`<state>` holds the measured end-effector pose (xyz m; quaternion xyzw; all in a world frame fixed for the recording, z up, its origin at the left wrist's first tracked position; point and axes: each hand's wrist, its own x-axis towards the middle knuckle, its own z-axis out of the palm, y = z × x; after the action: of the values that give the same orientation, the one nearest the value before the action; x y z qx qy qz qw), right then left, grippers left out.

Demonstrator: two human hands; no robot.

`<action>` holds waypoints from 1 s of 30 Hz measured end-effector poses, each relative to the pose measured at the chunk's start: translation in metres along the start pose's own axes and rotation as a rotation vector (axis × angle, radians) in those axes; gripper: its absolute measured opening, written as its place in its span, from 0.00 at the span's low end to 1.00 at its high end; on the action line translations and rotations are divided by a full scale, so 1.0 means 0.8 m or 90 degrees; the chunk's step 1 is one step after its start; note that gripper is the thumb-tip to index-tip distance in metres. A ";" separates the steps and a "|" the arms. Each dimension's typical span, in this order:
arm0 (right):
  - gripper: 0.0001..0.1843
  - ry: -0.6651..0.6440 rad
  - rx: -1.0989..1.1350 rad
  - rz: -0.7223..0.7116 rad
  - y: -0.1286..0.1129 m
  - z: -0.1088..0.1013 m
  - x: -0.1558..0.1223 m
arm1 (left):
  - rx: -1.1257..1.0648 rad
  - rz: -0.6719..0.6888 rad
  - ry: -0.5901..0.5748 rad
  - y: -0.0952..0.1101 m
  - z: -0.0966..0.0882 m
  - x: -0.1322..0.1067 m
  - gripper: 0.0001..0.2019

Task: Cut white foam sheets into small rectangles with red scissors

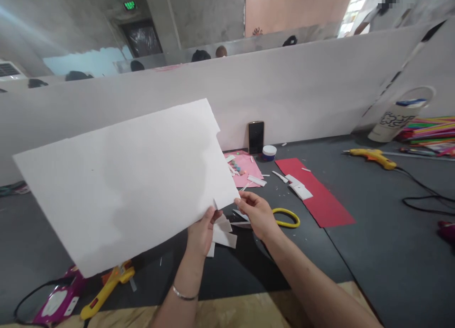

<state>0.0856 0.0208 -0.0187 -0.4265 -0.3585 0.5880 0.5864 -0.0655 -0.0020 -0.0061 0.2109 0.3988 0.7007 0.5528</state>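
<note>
A large white foam sheet or board (135, 186) is held up and tilted above the dark table, with a slit and a notch along its right end. My left hand (204, 231) grips its lower edge beside the slit, thumb in front. At the lower right corner, my right hand (256, 214) pinches the sheet between thumb and fingers. Scissors with yellow handles (288, 218) lie on the table behind my right hand, blades partly covered. Under the sheet are several white cut strips (224, 238).
A red sheet (327, 207) with white scraps, a pink sheet (254, 164), a phone (256, 137) and a small jar (269, 152) lie ahead. Yellow glue guns are right (373, 156) and lower left (103, 295). A white partition (302, 86) runs behind; a tumbler (394, 119) stands right.
</note>
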 end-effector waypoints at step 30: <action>0.18 -0.032 -0.044 -0.029 -0.010 0.003 -0.009 | -0.034 0.014 -0.013 0.003 0.006 -0.004 0.25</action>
<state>0.0858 0.0146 -0.0098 -0.4237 -0.4026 0.5723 0.5753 -0.0623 -0.0035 -0.0008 0.2074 0.3720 0.7152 0.5542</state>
